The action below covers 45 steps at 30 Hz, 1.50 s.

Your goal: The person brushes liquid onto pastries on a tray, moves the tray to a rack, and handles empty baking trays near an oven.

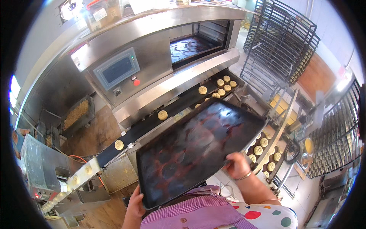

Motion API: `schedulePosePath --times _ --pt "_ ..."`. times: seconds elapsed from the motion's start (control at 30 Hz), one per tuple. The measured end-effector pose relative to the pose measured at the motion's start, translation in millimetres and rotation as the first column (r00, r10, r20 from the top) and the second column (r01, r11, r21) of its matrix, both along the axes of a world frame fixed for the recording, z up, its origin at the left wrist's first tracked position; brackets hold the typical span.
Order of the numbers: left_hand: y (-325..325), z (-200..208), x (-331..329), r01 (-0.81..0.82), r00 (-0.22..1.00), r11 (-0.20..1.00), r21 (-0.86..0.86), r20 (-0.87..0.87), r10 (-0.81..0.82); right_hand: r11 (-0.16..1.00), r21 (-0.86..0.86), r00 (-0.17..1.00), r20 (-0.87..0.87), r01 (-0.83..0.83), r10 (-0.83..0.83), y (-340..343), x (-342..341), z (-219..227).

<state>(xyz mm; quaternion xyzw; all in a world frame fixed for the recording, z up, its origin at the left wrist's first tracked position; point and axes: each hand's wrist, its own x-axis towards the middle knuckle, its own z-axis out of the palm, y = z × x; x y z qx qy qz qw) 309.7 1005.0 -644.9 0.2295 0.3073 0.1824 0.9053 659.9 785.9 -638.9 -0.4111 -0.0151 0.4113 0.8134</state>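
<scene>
Between my hands is a large dark baking tray (190,149), tilted and with nothing on it but brownish stains. My left hand (135,202) grips its near left corner, thumb over the rim. On the near right edge, my right hand (238,166) is closed round the rim, a bangle at the wrist. Just beyond the tray, a dark conveyor belt (143,128) carries round, pale, stamped pastries (162,115) spaced apart. At the belt's far right end, several pastries (221,92) sit grouped on a dark surface. The held tray hides part of that stretch.
A steel machine has a screen (116,68), a red button (136,81) and an opening with another dark tray (190,47). To the right, a second tray of pastries (264,142) lies under a metal rail. Tall racks (280,42) stand far right; a crumb-filled bin (89,108) stands left.
</scene>
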Motion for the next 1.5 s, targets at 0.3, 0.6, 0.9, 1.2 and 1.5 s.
schedulePosePath --times 0.3,0.6,0.9,1.2,1.5 --pt "68 36 338 0.134 0.915 0.862 0.488 0.274 -0.298 0.644 0.334 0.428 0.530 0.688 -0.732 97 129 43" --pt "178 35 508 0.213 0.946 0.757 0.618 0.064 -0.318 0.683 0.435 0.499 0.471 0.586 -0.728 208 336 11" --pt "234 -14 481 0.340 0.940 0.611 0.715 -0.269 -0.209 0.933 0.112 0.907 0.219 0.343 -0.360 429 394 -19" --pt "200 -82 218 0.329 0.802 0.790 0.518 -0.595 0.056 0.975 -0.192 0.947 0.318 0.108 -0.042 515 429 5" --pt "69 -169 44 0.149 0.758 0.850 0.506 -0.610 0.230 0.940 -0.248 0.897 0.319 -0.233 0.306 388 177 -113"
